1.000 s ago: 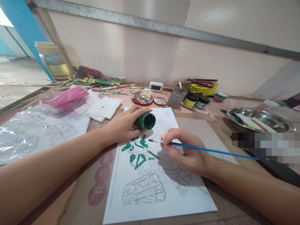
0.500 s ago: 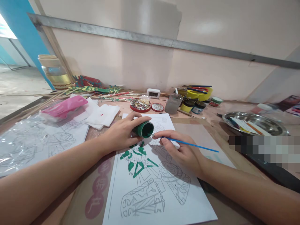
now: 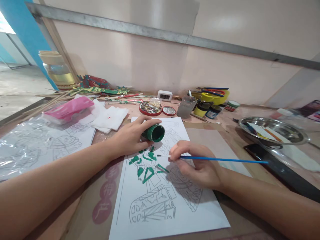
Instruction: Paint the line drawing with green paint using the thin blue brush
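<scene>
My left hand (image 3: 135, 136) is wrapped round a green paint jar (image 3: 155, 133), tilted with its open mouth facing right. A blue paintbrush (image 3: 215, 159) is pinched in my right hand (image 3: 195, 163), its dark tip pointing left, just below the jar and apart from it. Under both hands lies a white sheet (image 3: 147, 230) with pencil line drawings. Several shapes on its upper left part are painted green (image 3: 148, 175).
At the back stand dishes of beads (image 3: 150, 108), a small clock (image 3: 165, 95), a cup of cloudy water (image 3: 186, 106) and paint jars (image 3: 213, 111). A metal bowl (image 3: 297, 135) and black phone (image 3: 280, 166) lie right; tissues (image 3: 111, 119) and a pink packet (image 3: 70, 110) left.
The brush has come out of the jar's mouth and moved down over the sheet, now lying more level. My left hand still holds the jar. The camera view has shifted slightly.
</scene>
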Tool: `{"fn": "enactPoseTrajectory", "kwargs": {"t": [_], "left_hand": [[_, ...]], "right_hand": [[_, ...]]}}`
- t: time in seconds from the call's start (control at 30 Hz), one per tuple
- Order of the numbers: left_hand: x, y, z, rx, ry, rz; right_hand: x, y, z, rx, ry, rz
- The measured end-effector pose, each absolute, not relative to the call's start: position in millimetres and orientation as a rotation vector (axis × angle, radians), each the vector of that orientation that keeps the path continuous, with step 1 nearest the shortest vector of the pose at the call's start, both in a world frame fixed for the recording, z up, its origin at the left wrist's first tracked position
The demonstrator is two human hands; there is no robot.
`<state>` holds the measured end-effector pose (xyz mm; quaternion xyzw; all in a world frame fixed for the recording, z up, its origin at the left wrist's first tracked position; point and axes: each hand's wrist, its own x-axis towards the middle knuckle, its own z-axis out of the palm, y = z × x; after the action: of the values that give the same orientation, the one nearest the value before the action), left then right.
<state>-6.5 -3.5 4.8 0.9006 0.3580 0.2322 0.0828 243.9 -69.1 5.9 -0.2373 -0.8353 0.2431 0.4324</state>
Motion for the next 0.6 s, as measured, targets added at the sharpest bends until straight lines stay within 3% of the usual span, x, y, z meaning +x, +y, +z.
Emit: {"fn": "enactPoseTrajectory", "kwargs": {"t": [0.6], "left_hand": [[-5.0, -2.8, 3.3, 2.698, 1.104, 0.703]], "right_hand": [[243.5, -70.6, 6.9, -0.647, -2.301, 0.834]]}}
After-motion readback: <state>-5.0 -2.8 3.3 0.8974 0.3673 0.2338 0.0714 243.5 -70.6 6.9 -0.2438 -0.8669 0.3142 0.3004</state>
